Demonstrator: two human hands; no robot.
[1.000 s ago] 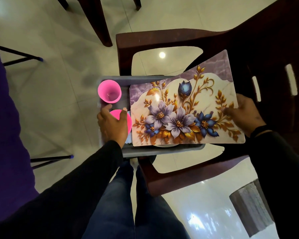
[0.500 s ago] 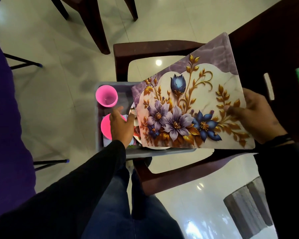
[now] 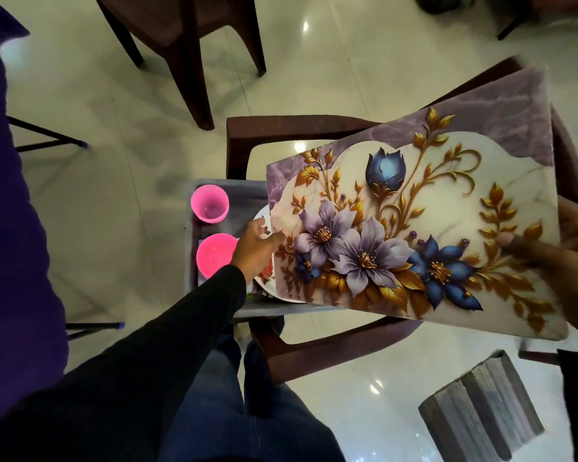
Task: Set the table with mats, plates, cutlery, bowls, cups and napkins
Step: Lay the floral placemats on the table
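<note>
A stack of floral place mats (image 3: 414,221), purple and cream with gold leaves, is lifted and tilted above a grey bin (image 3: 194,248). My right hand (image 3: 571,258) grips its right edge, thumb on top. My left hand (image 3: 257,248) touches the mats' left edge with its fingers reaching under it. In the bin stand a pink cup (image 3: 210,203) and a second pink cup (image 3: 216,253), and a patterned white plate (image 3: 264,271) shows beside my left hand. The mats hide the rest of the bin.
The bin sits on a dark brown plastic chair (image 3: 314,348). Another brown chair (image 3: 194,45) stands behind it on the glossy tiled floor. A grey ridged block (image 3: 481,415) lies at lower right. Purple cloth (image 3: 10,228) fills the left edge.
The mats have risen out of the bin and swung up to the right. My left hand left the pink cup and moved right to the mats' left edge.
</note>
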